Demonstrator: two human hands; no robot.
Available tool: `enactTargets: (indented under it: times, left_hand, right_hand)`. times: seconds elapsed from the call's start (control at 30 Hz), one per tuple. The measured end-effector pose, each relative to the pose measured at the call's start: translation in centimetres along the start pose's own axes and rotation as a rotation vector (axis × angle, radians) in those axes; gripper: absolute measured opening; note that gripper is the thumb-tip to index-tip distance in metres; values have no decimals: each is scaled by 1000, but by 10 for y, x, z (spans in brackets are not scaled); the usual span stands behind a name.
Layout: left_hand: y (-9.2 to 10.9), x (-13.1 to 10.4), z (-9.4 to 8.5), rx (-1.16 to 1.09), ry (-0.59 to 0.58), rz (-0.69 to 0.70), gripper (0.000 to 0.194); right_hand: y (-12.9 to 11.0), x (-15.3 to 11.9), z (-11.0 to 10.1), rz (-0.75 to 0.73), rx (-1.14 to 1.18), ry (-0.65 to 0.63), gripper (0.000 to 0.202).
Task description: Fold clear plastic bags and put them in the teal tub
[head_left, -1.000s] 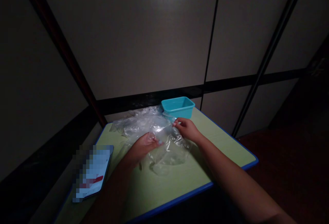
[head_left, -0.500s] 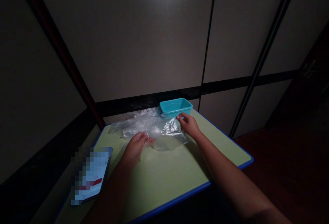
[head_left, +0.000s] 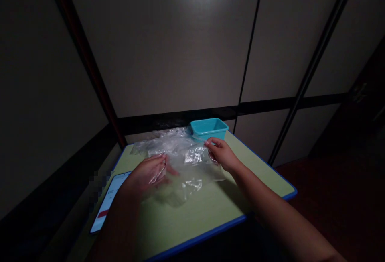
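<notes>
A thin clear plastic bag [head_left: 180, 147] lies crumpled and spread over the far half of the small table. My right hand [head_left: 222, 153] pinches its film between thumb and fingertips, just in front of a turquoise plastic basket [head_left: 209, 127]. Over on the left side, my left hand [head_left: 150, 171] is closed loosely on the bag, with shiny folds of film running across its fingers. Motion blurs part of this hand, and the film partly covers its fingertips. One loose flap of the bag hangs toward me between both hands.
A phone [head_left: 110, 202] with a lit screen lies at the table's left edge, partly behind my left forearm. The pale green table [head_left: 192, 230] has a blue rim. Cabinet panels [head_left: 180, 53] stand right behind it.
My left hand has moved slightly left, drawing film with it. The bag's near flap now reaches closer to me. My right hand keeps its pinch, and the view has shifted slightly.
</notes>
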State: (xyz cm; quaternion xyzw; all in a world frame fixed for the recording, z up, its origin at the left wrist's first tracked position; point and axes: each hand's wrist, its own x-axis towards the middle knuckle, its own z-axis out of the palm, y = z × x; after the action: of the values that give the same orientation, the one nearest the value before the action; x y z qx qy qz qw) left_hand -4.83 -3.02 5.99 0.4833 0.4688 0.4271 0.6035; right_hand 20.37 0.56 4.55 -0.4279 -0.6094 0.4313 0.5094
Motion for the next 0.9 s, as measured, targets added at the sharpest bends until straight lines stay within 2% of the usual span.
enactTargets:
  times: [0.1, 0.23, 0.33, 0.4, 0.5, 0.57, 0.6, 0.7, 0.77, 0.8, 0.9]
  left_hand:
    - [-7, 6, 1, 81, 42, -70, 18]
    - [-20, 22, 2, 190, 155, 15, 25]
    - [-25, 32, -1, 338, 359, 167, 28]
    - [-26, 35, -2, 492, 496, 317, 24]
    - [-23, 32, 4, 814, 603, 580, 18]
    - [-22, 27, 14, 955, 561, 695, 19]
    - [-22, 24, 20, 988, 503, 724, 20]
    - [-29, 12, 41, 1027, 195, 726, 22]
    - [-39, 2, 52, 1064, -32, 668, 29]
    - [-46, -3, 57, 1095, -97, 617, 35]
    - [-64, -20, 63, 1263, -78, 369, 61]
  right_hand:
    - [21, -2, 0, 28, -101, 29, 33]
    - [54, -3, -2, -13, -373, 45, 30]
    - [63, -6, -1, -58, -655, 28, 27]
    - [62, -7, 0, -50, -806, 16, 25]
    - [59, -9, 0, -10, -935, -2, 21]
    - [57, -10, -1, 4, -962, 2, 20]
    - [56, -11, -1, 11, -954, 3, 20]
    - [54, -14, -2, 39, -822, 6, 28]
    - [53, -16, -2, 56, -700, 17, 36]
    - [54, -18, -1, 61, -666, 25, 37]
    - [56, -23, 0, 56, -702, 48, 29]
